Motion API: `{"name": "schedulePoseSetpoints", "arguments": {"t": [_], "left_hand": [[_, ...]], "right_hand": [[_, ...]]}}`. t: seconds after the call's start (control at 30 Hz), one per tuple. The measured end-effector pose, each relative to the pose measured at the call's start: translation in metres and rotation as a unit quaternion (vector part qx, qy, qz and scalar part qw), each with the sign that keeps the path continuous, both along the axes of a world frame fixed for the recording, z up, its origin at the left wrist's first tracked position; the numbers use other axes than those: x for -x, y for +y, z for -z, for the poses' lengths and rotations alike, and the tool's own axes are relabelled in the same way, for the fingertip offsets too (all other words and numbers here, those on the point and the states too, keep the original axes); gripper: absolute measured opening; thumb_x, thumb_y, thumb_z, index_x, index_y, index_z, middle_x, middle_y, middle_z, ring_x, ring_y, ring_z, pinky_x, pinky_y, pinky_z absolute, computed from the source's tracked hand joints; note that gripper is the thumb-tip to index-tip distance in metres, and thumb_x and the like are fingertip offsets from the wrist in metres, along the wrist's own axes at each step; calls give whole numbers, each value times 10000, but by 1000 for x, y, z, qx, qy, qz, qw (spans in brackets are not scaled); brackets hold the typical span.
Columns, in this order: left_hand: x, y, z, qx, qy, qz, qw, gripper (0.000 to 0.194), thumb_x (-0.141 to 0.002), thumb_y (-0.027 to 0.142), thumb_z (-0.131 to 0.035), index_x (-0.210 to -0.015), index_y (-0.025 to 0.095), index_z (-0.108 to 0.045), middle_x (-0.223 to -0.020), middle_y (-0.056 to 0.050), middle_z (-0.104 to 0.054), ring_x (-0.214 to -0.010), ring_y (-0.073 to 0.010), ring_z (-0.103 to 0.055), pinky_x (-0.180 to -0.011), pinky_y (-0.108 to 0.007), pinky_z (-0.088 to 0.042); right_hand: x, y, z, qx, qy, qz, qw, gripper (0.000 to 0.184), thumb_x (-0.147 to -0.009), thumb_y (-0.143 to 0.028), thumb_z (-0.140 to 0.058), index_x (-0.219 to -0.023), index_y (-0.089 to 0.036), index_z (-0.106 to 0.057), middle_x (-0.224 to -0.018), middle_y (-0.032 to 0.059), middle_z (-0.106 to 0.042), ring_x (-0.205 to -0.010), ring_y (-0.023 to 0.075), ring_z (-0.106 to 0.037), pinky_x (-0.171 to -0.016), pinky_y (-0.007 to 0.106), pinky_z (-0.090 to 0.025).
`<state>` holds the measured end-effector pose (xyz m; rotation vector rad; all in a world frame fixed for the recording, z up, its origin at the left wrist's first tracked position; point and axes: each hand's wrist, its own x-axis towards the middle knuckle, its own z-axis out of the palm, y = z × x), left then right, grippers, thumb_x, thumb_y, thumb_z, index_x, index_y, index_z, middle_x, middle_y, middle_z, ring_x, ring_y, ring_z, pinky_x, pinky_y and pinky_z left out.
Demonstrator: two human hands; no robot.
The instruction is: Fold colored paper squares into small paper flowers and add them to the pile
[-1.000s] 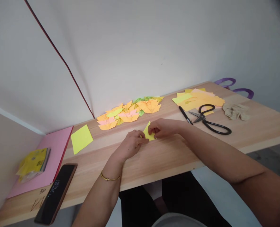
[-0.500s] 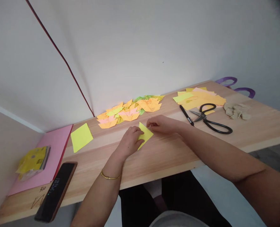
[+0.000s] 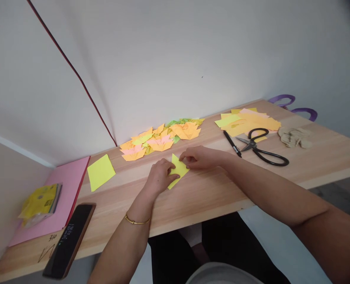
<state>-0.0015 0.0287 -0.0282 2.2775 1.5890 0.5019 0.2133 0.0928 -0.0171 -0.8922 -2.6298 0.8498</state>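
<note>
A yellow sticky note (image 3: 178,169), folded into a triangle, lies on the wooden desk (image 3: 198,189) between my hands. My left hand (image 3: 160,175) grips its left side, thumb and fingers closed on the paper. At the upper right edge of the note, my right hand (image 3: 199,157) has its fingers curled and pinched on the paper. Behind my hands, against the wall, is a row of folded paper pieces (image 3: 163,140) in orange, pink, yellow and green; several have small drawn faces.
To the left are a yellow sticky note pad (image 3: 101,172), a pink folder (image 3: 70,183) with a yellow packet (image 3: 41,201) on it, and a phone (image 3: 70,240). Rightward lie loose paper sheets (image 3: 248,120), a black pen (image 3: 232,143), black-handled scissors (image 3: 253,145) and a crumpled beige cloth (image 3: 294,138).
My right hand has moved slightly left and down onto the note's right part. Its fingertips now touch the paper. My left hand stays on the note.
</note>
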Motion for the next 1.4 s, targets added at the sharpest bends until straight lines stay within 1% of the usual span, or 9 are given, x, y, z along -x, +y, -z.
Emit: {"name": "schedulePoseSetpoints", "arguments": {"t": [0.23,0.4,0.53,0.63,0.77,1.0,1.2,1.33,1.4], "left_hand": [[-3,-3,-3,29,-15,-13,999,125,-659,233,-694,-759,191,-632,-772,-16,-540,-651,-141,-504,-597,-280,-387],[-3,-4,-4,22,2,-14,1000,144,-676,247,-675,-801,196,-624,-798,-18,-556,-673,-143,-516,-607,-277,-388],[-4,-4,-6,34,32,-20,999,358,-666,366,-693,-971,202,-603,-886,-25,-577,-753,-161,-541,-643,-279,-402],[-4,-3,-7,41,51,-17,998,463,-637,457,-704,-1011,206,-598,-934,-31,-584,-815,-179,-552,-668,-283,-410],[-4,-3,-8,46,65,-16,997,516,-623,512,-700,-1032,214,-604,-963,-38,-593,-856,-196,-562,-698,-294,-417],[-6,-5,-9,34,89,-19,995,542,-633,543,-680,-1052,206,-615,-1013,-49,-599,-890,-215,-563,-742,-321,-424],[-5,-7,-9,33,84,-9,996,555,-631,532,-688,-1081,217,-610,-1042,-50,-597,-938,-224,-554,-815,-336,-416],[-2,-6,-9,34,69,-4,997,445,-628,469,-710,-980,213,-617,-971,-32,-604,-903,-208,-556,-755,-312,-423],[-2,-5,-8,33,67,-8,997,386,-620,439,-719,-906,206,-607,-919,-21,-601,-859,-199,-558,-707,-303,-420]], "right_hand": [[4,-2,6,-13,11,29,999,299,-820,-225,-435,-1037,-241,-640,-1030,43,-665,-895,207,-581,-769,297,-385],[8,-7,2,-4,-16,56,998,269,-780,-228,-485,-1009,-249,-623,-904,33,-671,-779,186,-578,-703,284,-368],[11,-9,-1,17,-49,66,996,207,-741,-216,-500,-919,-247,-603,-799,1,-655,-716,162,-563,-674,274,-335],[14,-11,-1,26,-61,77,995,184,-739,-213,-487,-887,-245,-591,-777,-9,-647,-720,159,-564,-701,287,-322],[15,-13,-3,44,-60,84,994,259,-713,-244,-533,-970,-257,-566,-803,-8,-644,-779,178,-573,-736,306,-311],[16,-16,-4,42,-75,91,992,230,-684,-306,-587,-905,-245,-580,-813,-1,-618,-808,186,-561,-749,320,-289],[17,-20,-2,15,-70,81,994,110,-704,-290,-552,-763,-212,-602,-811,11,-618,-777,171,-545,-719,318,-271],[15,-21,-4,55,-36,67,996,84,-718,-238,-512,-775,-201,-562,-769,-6,-618,-700,136,-531,-675,278,-305],[13,-20,-4,87,-16,54,995,152,-718,-231,-509,-862,-212,-553,-793,-7,-620,-689,130,-528,-641,254,-327]]}}
